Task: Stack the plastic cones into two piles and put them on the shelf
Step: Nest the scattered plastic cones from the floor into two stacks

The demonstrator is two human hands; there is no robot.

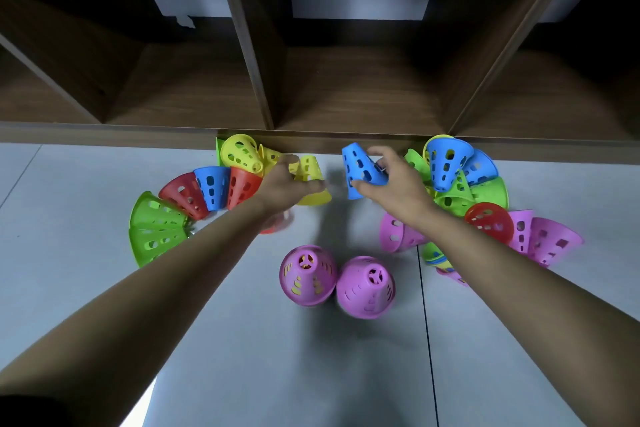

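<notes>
Stacking in progress. Left hand (287,187) grips a yellow cone (311,184); right hand (398,184) pinches a blue cone (360,168). The next move probably calls for seating both on the upright purple cones (306,274) at six o'clock.

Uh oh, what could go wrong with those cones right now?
The right hand holds the blue cone tilted; it could land crooked on a standing purple cone and tip it. The left hand, with the yellow cone, is close to loose cones and could knock them around.
</notes>
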